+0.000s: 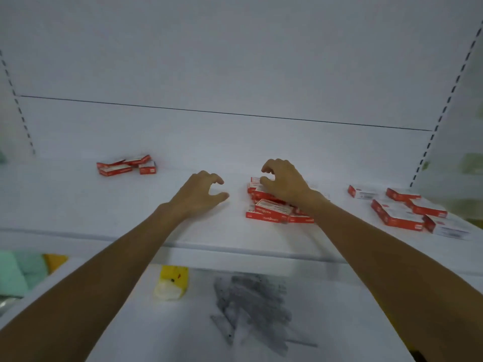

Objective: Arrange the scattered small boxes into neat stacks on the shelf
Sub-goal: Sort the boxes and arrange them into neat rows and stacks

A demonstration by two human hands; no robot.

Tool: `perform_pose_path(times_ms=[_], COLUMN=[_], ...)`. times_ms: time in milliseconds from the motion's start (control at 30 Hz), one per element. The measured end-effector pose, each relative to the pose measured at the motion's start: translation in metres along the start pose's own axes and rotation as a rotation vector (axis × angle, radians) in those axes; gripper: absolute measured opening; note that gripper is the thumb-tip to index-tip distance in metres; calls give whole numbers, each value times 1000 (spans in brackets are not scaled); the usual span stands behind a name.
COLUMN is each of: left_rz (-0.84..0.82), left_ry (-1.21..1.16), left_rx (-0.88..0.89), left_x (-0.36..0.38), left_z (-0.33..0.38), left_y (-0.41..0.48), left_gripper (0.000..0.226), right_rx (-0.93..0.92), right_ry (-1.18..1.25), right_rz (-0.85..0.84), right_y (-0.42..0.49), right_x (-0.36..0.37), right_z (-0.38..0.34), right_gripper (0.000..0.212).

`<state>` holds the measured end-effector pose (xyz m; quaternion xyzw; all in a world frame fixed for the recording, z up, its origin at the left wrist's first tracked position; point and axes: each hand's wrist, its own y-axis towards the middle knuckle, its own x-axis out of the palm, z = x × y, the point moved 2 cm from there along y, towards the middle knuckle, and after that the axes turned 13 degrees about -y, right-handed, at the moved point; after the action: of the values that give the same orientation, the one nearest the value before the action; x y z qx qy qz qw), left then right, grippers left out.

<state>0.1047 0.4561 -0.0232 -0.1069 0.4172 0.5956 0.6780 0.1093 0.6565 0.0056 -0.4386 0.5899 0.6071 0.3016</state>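
Observation:
Small red-and-white boxes lie in three groups on the white shelf point(78, 205). A loose pile of them point(271, 211) sits in the middle. My right hand point(285, 184) is over the top of that pile, fingers and thumb curved with a gap between them, the thumb close to the top boxes. Just left of the pile, my left hand point(198, 194) hovers low over the bare shelf, curved like a claw and holding nothing. A small cluster of boxes point(125, 165) lies far left near the back wall. Several larger boxes point(400, 210) lie scattered at the right.
The shelf's front edge runs under both forearms. On the lower shelf lie a yellow packet point(171, 282), a heap of grey blurred items point(256, 309) and green packs point(15, 273) at the far left. Slotted uprights frame the back wall.

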Motion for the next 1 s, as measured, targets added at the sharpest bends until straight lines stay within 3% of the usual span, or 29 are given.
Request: perform_pose_path(times_ms=[433, 700, 1000], left_rz=[186, 173, 68], left_ry=[56, 67, 22], left_rx=[-201, -163, -134], left_x=[-163, -234, -230], left_z=[-137, -212, -258], left_y=[-53, -21, 23], left_gripper=[31, 23, 22], right_rx=[-297, -219, -120], right_ry=[160, 162, 83], right_rz=[-62, -23, -38], right_y=[81, 143, 174], right_x=[66, 93, 131], right_z=[-208, -277, -284], right_gripper=[37, 35, 29])
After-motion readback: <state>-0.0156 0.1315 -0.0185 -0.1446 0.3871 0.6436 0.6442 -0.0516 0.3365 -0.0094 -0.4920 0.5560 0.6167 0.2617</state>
